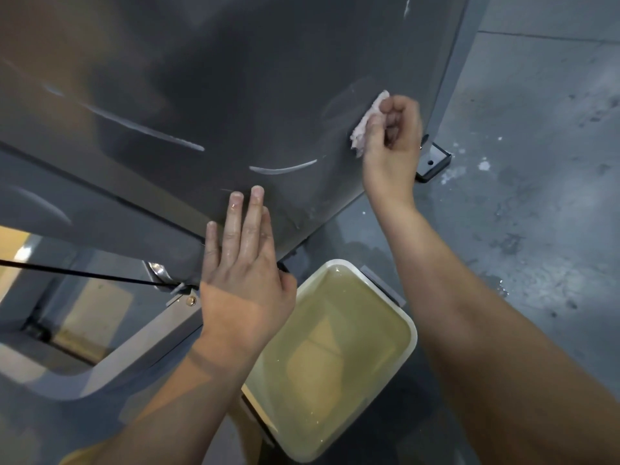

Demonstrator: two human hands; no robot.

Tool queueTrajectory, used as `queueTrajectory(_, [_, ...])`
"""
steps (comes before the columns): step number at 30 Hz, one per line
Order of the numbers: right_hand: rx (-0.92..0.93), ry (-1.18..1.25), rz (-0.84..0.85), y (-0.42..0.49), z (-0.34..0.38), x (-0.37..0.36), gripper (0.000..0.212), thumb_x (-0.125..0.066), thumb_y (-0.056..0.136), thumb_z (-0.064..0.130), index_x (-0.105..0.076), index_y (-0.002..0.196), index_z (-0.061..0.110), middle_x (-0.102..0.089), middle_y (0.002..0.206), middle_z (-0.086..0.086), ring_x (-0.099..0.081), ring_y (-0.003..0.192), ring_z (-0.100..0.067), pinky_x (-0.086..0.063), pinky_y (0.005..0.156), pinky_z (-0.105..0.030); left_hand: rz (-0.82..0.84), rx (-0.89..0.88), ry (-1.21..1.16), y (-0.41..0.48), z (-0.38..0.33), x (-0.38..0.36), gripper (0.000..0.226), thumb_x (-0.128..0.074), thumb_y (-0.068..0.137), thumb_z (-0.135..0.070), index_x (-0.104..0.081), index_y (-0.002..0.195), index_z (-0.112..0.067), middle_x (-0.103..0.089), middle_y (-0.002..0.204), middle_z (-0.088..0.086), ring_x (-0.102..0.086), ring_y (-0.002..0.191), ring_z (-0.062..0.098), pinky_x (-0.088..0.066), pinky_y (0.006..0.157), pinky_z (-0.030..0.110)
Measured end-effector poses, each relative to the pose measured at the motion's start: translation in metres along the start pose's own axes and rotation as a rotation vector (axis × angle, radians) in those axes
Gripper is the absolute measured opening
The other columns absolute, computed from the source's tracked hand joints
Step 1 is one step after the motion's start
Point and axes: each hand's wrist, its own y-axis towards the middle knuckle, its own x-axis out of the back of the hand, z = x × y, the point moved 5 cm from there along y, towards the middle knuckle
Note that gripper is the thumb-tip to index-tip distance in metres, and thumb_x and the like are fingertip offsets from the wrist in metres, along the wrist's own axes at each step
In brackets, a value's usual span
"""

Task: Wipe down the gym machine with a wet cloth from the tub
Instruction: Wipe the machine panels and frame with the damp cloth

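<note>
- Progress is judged as partial: the wipe-down is under way but not near its end.
- A pinkish cloth (366,124) is clamped in the curled fingers of the right hand (394,139). It is pressed against the dark side panel of the gym machine (235,78), near the panel's right edge and above a bolted foot bracket (433,162).
- Faint smeared arcs are seen on the panel just left of the cloth, which suggests that this patch is being worked.
- Pale streaks (144,129) are seen across the middle and left of the panel, so that area is judged not yet cleaned.
- The left hand (241,263) is laid flat on the panel's lower edge, wet, with its fingers straight and together and nothing held.
- The tub (413,333) is set on the floor (536,229) below the panel, between the two forearms. It is filled with cloudy yellowish water, and no second cloth is seen in it.
- Frame parts at lower left look untouched, though this cannot be told for certain.
</note>
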Motion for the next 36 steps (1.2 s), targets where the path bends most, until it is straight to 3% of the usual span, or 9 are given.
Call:
queueTrajectory(3, [0.007,-0.102,-0.002,-0.011,-0.003,-0.001,0.022,-0.055,0.095,0.023,-0.058,0.115,0.031,-0.046,0.122,-0.001,-0.060,0.105,-0.025,-0.054,0.093,-0.034,-0.005,-0.002,-0.003,0.000,0.000,0.001,0.091,-0.067,0.077,-0.028,-0.032,0.157,-0.002,0.003,0.172,0.003,0.009,0.158,0.020,-0.008,0.128,0.051])
queueTrajectory(5, [0.014,-0.109,0.016,-0.018,-0.008,-0.003,0.027,-0.055,0.094,0.021,-0.059,0.120,0.030,-0.050,0.127,-0.008,-0.062,0.104,-0.018,-0.055,0.095,-0.036,-0.005,-0.006,0.002,0.000,0.000,0.001,0.091,-0.067,0.077,-0.027,-0.032,0.158,-0.002,0.003,0.172,0.003,0.009,0.158,0.020,-0.009,0.128,0.051])
queueTrajectory(9, [-0.087,0.033,0.032,-0.040,-0.012,-0.012,0.023,-0.060,0.091,0.022,-0.062,0.111,0.031,-0.063,0.113,-0.010,-0.065,0.099,-0.021,-0.054,0.091,-0.048,0.014,0.004,0.010,0.002,0.000,-0.002,0.092,-0.065,0.078,-0.030,-0.030,0.158,-0.002,0.006,0.172,0.004,0.012,0.158,0.021,-0.007,0.127,0.052])
queueTrajectory(15, [0.170,0.038,0.368,-0.093,0.007,-0.031,0.013,-0.070,0.088,0.000,-0.072,0.096,0.009,-0.063,0.102,-0.003,-0.065,0.098,-0.016,-0.053,0.085,-0.028,0.036,0.019,0.017,0.005,-0.005,-0.004,0.096,-0.066,0.076,-0.031,-0.029,0.158,-0.001,0.008,0.172,0.004,0.017,0.157,0.022,-0.005,0.127,0.054])
queueTrajectory(20, [0.045,0.084,0.019,-0.052,0.006,-0.017,0.013,-0.067,0.091,0.008,-0.067,0.104,0.012,-0.066,0.100,0.000,-0.063,0.094,-0.014,-0.052,0.087,-0.033,0.026,0.004,0.025,0.002,0.000,-0.003,0.091,-0.065,0.080,-0.030,-0.028,0.159,-0.003,0.010,0.172,0.001,0.017,0.157,0.020,-0.004,0.128,0.051])
queueTrajectory(22, [0.074,0.041,0.081,-0.070,0.007,-0.026,0.011,-0.066,0.092,0.007,-0.069,0.103,0.009,-0.064,0.103,-0.005,-0.063,0.097,-0.019,-0.053,0.086,-0.036,0.025,-0.001,0.020,0.002,0.001,-0.003,0.092,-0.064,0.080,-0.029,-0.027,0.159,-0.003,0.010,0.172,0.001,0.017,0.157,0.020,-0.003,0.128,0.050])
queueTrajectory(26, [0.227,-0.029,0.355,-0.085,0.002,-0.029,0.009,-0.066,0.089,-0.002,-0.069,0.092,0.006,-0.059,0.099,0.000,-0.059,0.089,-0.006,-0.047,0.078,-0.020,0.015,0.012,0.008,0.003,0.000,0.000,0.093,-0.063,0.077,-0.028,-0.027,0.159,-0.003,0.008,0.172,0.001,0.015,0.157,0.019,-0.005,0.128,0.050])
queueTrajectory(31, [0.157,-0.031,0.043,-0.056,0.009,-0.021,0.013,-0.063,0.088,0.000,-0.067,0.099,0.005,-0.057,0.103,-0.005,-0.057,0.094,-0.012,-0.047,0.084,-0.022,0.022,-0.007,0.015,0.002,0.002,0.001,0.090,-0.063,0.078,-0.030,-0.031,0.158,-0.003,0.009,0.172,0.000,0.013,0.157,0.019,-0.006,0.128,0.050])
queueTrajectory(36, [0.265,-0.068,0.340,-0.086,0.008,-0.034,0.011,-0.062,0.086,-0.006,-0.066,0.091,0.003,-0.056,0.104,-0.009,-0.059,0.093,-0.012,-0.045,0.084,-0.016,0.024,-0.002,0.003,0.002,0.004,0.006,0.089,-0.062,0.078,-0.029,-0.032,0.158,-0.003,0.008,0.172,-0.001,0.012,0.158,0.017,-0.006,0.128,0.047])
